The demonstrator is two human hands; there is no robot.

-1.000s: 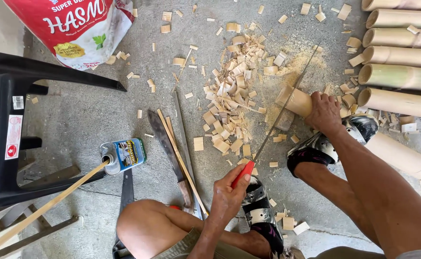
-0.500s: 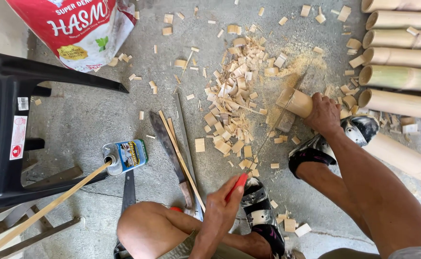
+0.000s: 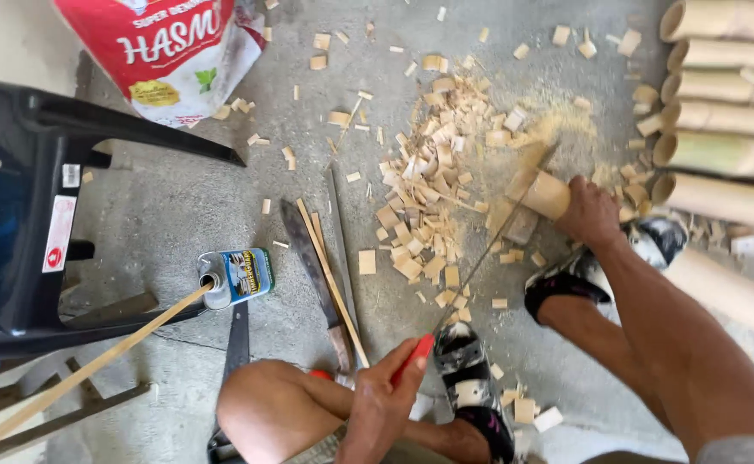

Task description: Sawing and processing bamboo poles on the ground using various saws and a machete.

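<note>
You are sawing – left hand clenching red-handled thin-bladed saw, right hand grasping short pale bamboo tube on concrete floor. Next stroke needing tube pinned steady, blade staying in cut.

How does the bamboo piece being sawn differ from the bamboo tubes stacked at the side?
The sawn bamboo piece is a short stub; the stacked bamboo tubes are long and run out of view. The stub lies among the wood chips, pinned by the right hand with the saw blade across it; the tubes lie untouched, side by side. The left hand grips the saw's red handle. Both are pale, hollow and round.
</note>
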